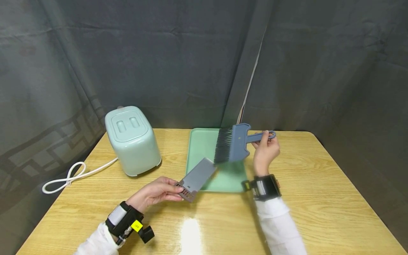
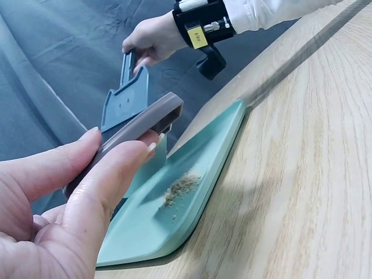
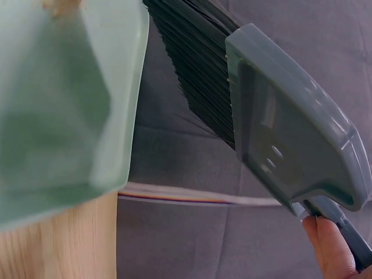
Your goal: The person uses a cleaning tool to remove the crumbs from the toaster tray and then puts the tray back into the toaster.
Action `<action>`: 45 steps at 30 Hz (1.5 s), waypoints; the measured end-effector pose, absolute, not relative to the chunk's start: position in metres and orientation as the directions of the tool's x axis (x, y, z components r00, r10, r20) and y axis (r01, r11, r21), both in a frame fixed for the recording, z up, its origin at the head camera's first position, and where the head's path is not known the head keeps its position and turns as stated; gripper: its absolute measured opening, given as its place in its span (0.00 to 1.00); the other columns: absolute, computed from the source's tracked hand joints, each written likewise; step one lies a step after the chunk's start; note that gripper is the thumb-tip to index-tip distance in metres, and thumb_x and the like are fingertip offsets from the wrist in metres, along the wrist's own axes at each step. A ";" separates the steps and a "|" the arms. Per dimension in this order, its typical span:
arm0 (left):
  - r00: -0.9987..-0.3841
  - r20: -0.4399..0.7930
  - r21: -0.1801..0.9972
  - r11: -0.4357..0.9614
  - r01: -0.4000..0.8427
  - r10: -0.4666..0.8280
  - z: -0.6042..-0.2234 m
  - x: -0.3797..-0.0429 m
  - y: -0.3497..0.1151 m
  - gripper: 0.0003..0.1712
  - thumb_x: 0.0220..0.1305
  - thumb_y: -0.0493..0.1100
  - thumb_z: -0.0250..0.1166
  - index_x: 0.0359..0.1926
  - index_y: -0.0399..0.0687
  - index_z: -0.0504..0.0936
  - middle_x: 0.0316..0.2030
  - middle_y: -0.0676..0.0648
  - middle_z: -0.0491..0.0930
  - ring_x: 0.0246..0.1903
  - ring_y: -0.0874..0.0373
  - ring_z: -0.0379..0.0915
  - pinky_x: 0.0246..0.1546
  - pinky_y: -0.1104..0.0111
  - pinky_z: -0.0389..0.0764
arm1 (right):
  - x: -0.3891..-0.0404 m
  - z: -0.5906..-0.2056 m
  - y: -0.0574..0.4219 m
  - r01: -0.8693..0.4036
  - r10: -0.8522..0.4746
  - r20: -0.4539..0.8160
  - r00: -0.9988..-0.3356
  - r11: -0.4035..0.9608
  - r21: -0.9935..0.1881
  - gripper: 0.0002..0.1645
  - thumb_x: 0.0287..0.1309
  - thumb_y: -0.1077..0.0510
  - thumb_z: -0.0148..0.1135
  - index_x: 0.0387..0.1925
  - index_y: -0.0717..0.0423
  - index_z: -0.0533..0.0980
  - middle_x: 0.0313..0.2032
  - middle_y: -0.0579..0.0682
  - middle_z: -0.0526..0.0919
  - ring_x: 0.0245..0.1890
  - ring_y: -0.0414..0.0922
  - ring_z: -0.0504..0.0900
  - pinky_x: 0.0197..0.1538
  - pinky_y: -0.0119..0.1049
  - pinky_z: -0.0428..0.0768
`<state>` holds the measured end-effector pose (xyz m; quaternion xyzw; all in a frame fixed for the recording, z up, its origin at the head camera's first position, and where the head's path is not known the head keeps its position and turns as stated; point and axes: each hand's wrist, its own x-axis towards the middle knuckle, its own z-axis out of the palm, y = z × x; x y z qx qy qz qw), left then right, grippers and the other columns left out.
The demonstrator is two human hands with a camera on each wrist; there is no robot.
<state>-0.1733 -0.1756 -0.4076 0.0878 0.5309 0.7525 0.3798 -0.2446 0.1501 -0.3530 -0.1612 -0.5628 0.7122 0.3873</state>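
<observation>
My left hand (image 1: 162, 193) pinches the slotted end of a flat grey crumb tray (image 1: 199, 175) between thumb and fingers. The crumb tray slants over the front left part of a green tray (image 1: 229, 184). My right hand (image 1: 267, 152) grips the handle of a blue-grey hand brush (image 1: 239, 141) with dark bristles. The brush is raised above the green tray, its bristle tips by the far end of the crumb tray; whether they touch it I cannot tell. In the left wrist view, a small heap of brown crumbs (image 2: 181, 187) lies in the green tray.
A mint-green toaster (image 1: 132, 141) with a lid over its top stands at the back left of the wooden table (image 1: 318, 198). Its white cord (image 1: 74, 177) lies looped at the left edge. Grey curtains (image 1: 178, 63) hang close behind the table.
</observation>
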 end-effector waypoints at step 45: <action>-0.692 -0.262 0.870 -0.146 -0.471 0.673 -0.411 -0.171 -0.176 0.17 0.70 0.24 0.56 0.57 0.16 0.74 0.43 0.36 0.86 0.40 0.55 0.87 0.50 0.67 0.88 | -0.246 -0.362 0.116 -0.284 0.666 0.209 -0.716 -0.005 -0.959 0.13 0.74 0.64 0.53 0.31 0.65 0.76 0.21 0.44 0.78 0.14 0.29 0.79 0.22 0.23 0.85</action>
